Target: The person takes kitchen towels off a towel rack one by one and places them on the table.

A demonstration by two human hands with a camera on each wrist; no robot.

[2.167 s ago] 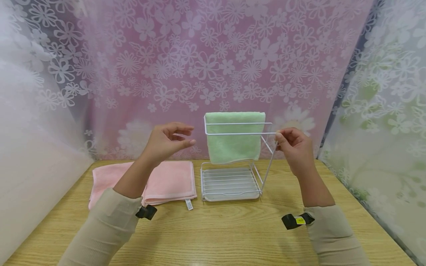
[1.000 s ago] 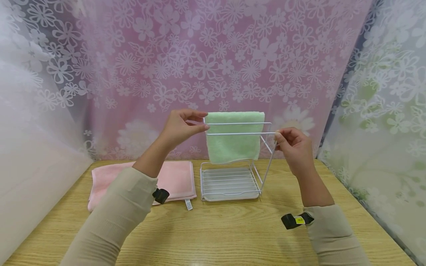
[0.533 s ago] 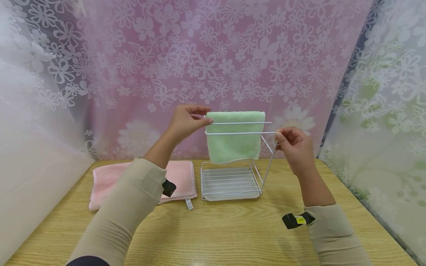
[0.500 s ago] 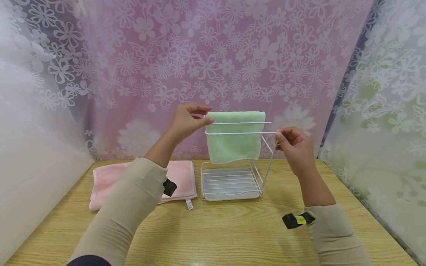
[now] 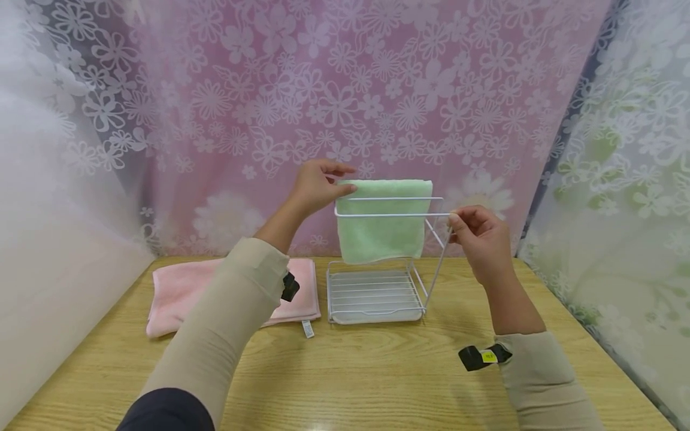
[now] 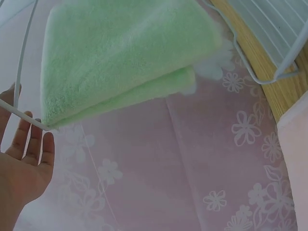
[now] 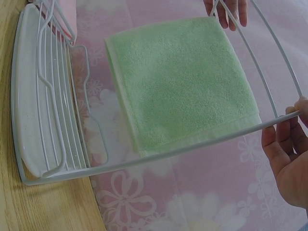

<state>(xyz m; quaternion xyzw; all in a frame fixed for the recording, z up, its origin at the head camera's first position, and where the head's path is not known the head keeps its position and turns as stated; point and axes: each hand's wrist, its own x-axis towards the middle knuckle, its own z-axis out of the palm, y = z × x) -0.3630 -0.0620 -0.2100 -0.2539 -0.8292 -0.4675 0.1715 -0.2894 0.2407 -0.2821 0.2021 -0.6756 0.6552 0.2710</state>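
A white wire rack [image 5: 390, 214] stands on the table, a folded green towel [image 5: 383, 239] draped over its rear top bar. At the rack's upper right front corner, my right hand [image 5: 485, 245] pinches the wire between thumb and fingers, as the right wrist view also shows. My left hand [image 5: 318, 188] is at the upper left end of the rack, beside the towel's top left corner. Its thumb and fingers are spread apart around the wire. In the left wrist view the left hand [image 6: 29, 173] has extended fingers near the bar, and its thumb is mostly hidden.
A folded pink towel [image 5: 183, 287] with a small white tag [image 5: 308, 328] lies left of the rack, partly behind my left sleeve. Under the rack's lower wires sits a white tray [image 5: 377, 319]. Flowered curtains [image 5: 269, 108] hang behind and at both sides.
My left hand has moved right and upward, from beside the rack to the towel's upper left corner. The right hand keeps its pinch on the rack, and the towels have stayed in place.
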